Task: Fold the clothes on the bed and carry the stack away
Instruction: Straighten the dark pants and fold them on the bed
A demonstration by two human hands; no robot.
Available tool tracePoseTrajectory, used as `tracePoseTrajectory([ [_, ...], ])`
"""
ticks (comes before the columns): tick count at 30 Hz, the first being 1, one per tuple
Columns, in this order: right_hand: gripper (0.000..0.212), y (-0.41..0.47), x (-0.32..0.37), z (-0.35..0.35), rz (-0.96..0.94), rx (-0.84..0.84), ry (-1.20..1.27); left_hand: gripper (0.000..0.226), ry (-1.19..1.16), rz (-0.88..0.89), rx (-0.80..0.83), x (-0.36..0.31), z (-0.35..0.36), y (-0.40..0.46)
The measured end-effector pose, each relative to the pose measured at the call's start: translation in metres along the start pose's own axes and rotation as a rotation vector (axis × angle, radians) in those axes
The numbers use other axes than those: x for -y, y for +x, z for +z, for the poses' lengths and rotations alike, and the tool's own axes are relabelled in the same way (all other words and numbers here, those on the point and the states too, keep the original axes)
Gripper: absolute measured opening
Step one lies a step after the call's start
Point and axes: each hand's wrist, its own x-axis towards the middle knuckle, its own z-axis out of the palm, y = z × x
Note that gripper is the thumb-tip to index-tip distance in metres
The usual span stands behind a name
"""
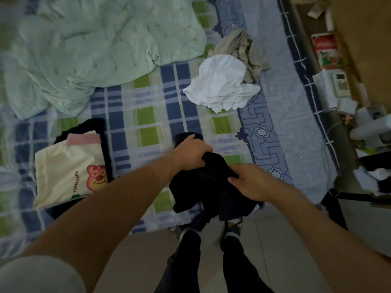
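we hold the dark garment [203, 187] bunched at lower centre of the frame, over the bed [148, 123] edge: left hand [190, 153] fingers curled into the cloth, right hand [251, 182] pinching it. risk: its hanging end drags on the floor, or a lopsided fold topples the folded stack [72, 166] at left. white shirt [222, 85] and beige garment [243, 49] remain unfolded.

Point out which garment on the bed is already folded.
The cream T-shirt with the pink bear print, lying flat and squared on a dark garment. The white garment and beige garment lie crumpled; both hands grip the black one.
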Motion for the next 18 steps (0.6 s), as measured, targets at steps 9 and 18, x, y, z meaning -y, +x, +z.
tracePoseTrajectory([
  [9, 0.023, -0.089, -0.057, -0.098, -0.019, -0.178, -0.024, 0.029, -0.174, -0.088, -0.193, -0.103, -0.097, -0.023],
  [18, 0.053, -0.155, -0.007, -0.197, -0.193, -0.341, 0.091, 0.034, 0.176, -0.183, -0.528, -0.206, -0.244, -0.042],
])
